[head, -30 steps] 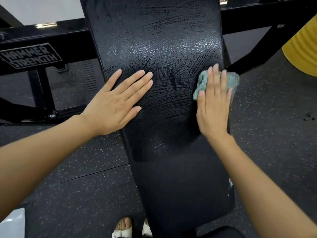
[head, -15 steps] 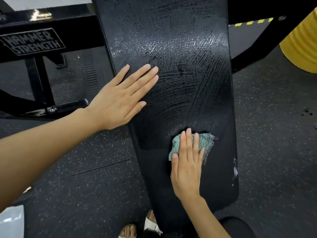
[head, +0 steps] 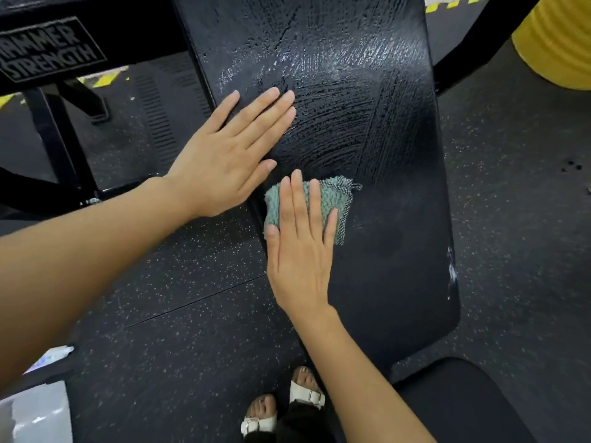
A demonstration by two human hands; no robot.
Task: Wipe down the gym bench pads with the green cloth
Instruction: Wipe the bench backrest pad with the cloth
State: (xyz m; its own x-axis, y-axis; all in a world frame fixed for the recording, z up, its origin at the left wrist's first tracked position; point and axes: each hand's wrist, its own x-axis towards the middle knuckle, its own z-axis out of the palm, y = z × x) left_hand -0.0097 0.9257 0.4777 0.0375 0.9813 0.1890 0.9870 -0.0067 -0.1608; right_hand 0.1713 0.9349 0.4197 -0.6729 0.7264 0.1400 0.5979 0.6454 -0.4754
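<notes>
Vinyl, black and faintly pebbled, makes up the long padded surface under both my palms. My right hand lies flat on the folded green cloth, a knobbly woven rag with a darker checked edge and a few frayed threads at its far right corner; my right fingers are straight and close together, pressing it down rather than gripping it, near the pad's left edge. My left hand rests just beyond and to the left of that, its palm overhanging the pad's edge, left fingers spread only slightly and empty, tips flat on the vinyl. Ahead of those fingertips the pad is slick with wet swirled streaks that catch the light; to the right of the cloth it looks dull and matte. Below my wrists lies dark speckled rubber flooring. Far left of my left hand, a black steel frame bar carries a "HAMMER STRENGTH" plate. Far right sits a ribbed yellow drum.
</notes>
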